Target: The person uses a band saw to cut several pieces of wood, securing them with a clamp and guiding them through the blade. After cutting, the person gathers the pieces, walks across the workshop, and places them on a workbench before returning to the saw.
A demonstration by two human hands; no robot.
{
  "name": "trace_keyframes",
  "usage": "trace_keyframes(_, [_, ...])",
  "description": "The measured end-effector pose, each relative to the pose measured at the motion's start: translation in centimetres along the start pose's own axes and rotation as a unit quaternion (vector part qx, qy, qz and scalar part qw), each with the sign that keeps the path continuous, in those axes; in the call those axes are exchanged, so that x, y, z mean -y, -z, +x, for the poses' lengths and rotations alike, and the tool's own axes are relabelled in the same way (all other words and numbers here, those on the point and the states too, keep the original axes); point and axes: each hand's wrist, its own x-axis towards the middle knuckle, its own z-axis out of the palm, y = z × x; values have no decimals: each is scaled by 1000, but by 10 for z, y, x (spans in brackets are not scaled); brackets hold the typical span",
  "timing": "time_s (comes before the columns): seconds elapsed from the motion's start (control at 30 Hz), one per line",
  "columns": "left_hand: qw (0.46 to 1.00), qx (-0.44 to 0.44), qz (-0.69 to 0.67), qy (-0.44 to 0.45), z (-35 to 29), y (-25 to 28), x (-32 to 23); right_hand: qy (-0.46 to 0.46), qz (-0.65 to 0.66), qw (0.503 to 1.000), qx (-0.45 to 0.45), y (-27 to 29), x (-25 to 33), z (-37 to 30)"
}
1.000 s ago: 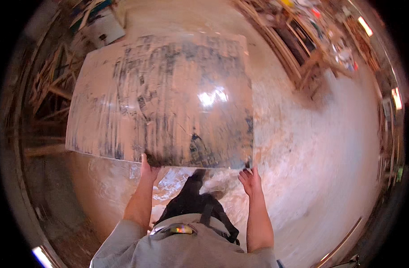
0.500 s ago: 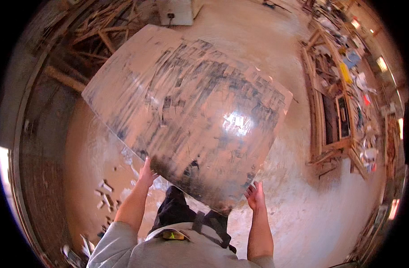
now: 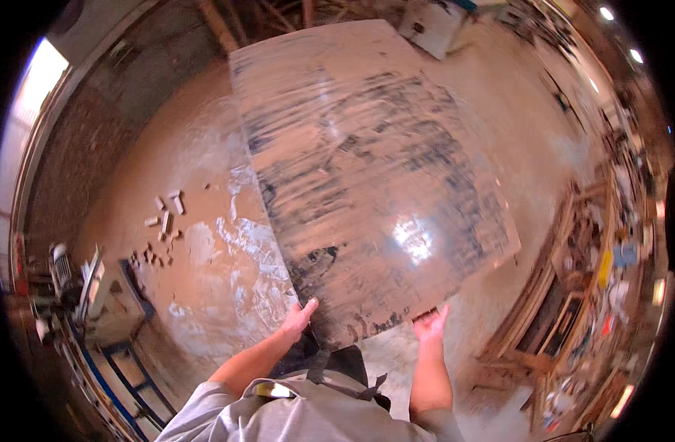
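**Plywood sheet carried through a workshop, gripped at its near edge**

Plywood, worn and streaked with dark smears, fills the middle of the head view: one large sheet (image 3: 367, 184) held out in front of the person, off the ground and tilted, its far end reaching toward the top of the picture. A glare spot sits on its glossy face near the right side.

As a judgement, the carrying is under way and not finished. The sheet is lifted clear of the sandy floor (image 3: 197, 243) and rests on nothing but the hands; setting it down anywhere is left to do, and no spot for it shows itself.

The left hand (image 3: 299, 318) clasps the near edge at the sheet's left corner, thumb lying on the top face, fingers curled underneath and hidden. The right hand (image 3: 430, 324) takes the same edge further right, palm up under the board, fingertips wrapping over the rim. Both are closed around the edge rather than spread; how tightly, I cannot tell.

Around them: small wood offcuts (image 3: 164, 214) scattered on the floor to the left, a machine on a blue frame (image 3: 109, 302) at the lower left, and cluttered wooden shelving (image 3: 595, 280) along the right.
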Motion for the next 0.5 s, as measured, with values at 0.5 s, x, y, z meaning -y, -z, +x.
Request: trace_keyframes(0.5, [967,-130,-200,-84,36,-24,61,79,-111,985,107,48,63,143])
